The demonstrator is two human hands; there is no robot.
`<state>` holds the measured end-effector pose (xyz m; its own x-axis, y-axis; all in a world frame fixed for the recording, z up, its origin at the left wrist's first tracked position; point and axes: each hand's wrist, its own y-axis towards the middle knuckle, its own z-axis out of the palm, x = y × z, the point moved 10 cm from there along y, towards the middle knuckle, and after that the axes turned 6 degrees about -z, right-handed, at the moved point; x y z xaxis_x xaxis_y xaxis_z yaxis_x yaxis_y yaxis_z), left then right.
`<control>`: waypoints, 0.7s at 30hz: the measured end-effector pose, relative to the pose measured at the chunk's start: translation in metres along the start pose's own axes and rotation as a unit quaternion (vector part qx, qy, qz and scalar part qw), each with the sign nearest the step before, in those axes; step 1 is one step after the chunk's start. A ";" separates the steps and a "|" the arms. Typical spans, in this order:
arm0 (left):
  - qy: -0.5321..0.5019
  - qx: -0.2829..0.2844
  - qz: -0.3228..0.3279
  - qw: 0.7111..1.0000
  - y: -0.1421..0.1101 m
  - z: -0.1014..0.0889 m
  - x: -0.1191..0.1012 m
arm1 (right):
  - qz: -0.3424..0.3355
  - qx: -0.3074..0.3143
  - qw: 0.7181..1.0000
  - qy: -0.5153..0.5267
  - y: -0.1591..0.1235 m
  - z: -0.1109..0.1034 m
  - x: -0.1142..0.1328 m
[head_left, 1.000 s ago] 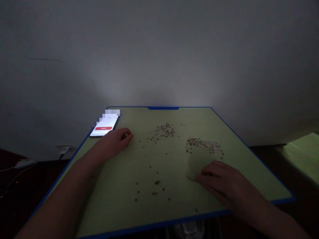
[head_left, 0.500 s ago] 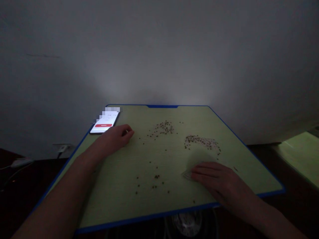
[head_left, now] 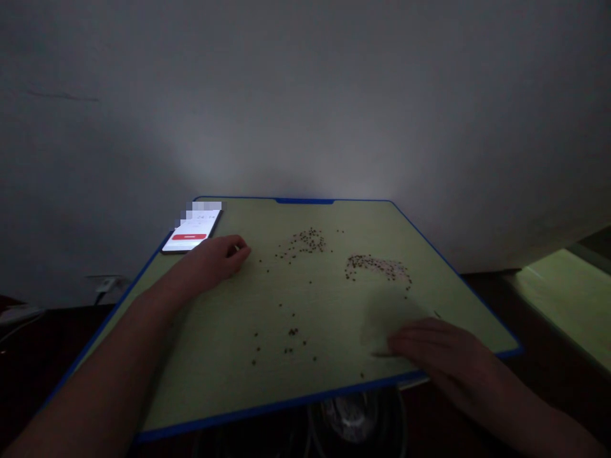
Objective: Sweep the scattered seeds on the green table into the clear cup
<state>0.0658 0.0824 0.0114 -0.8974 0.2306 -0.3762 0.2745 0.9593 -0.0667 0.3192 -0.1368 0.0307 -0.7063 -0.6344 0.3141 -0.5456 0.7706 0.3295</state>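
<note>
A: Head cam first. Any containers?
B: One, a round container (head_left: 405, 420) under the table's (head_left: 229, 381) near edge, left & nearer the person than the R hand (head_left: 443, 346). Smth pale & shiny (head_left: 351, 416) inside; too dim to ID.
A: Dark grains?
B: Loose on the tabletop, approx. 3 lots. Far cluster (head_left: 311, 242): right of the L hand (head_left: 222, 254), a bit beyond. Dense band (head_left: 370, 262): beyond the R hand, to its left. Scattered few (head_left: 292, 332): btwn the hands, left of the R fingertips.
A: L hand pose?
B: Low at the tabletop, reaching fwd, fingers curled, thumb nr the index. Can't tell if anything's in it. Lit phone (head_left: 191, 226) just beside, to its left.
A: R hand?
B: Back up, fingers tog., pointing left, nr the front edge. Thin blurred thing (head_left: 382, 354) at the fingertips; can't tell if it's gripped or only touched.
</note>
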 end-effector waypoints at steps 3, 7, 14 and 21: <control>-0.001 0.004 -0.002 1.000 0.000 0.001 0.001 | 0.088 0.006 0.995 0.045 0.011 -0.001 -0.032; -0.003 0.006 0.001 1.000 0.001 0.001 0.001 | 0.133 0.013 0.987 0.092 0.022 0.011 -0.054; -0.001 0.013 -0.005 1.000 0.000 0.002 -0.001 | 0.138 0.035 0.979 0.146 0.018 0.033 -0.038; -0.007 0.014 -0.009 1.000 0.001 0.003 0.001 | 0.135 0.061 0.973 0.179 0.010 0.042 -0.027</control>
<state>0.0656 0.0829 0.0082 -0.8977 0.2103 -0.3871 0.2678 0.9582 -0.1005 0.3140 -0.1097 -0.0116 -0.6417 -0.3714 0.6710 -0.4263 0.9001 0.0906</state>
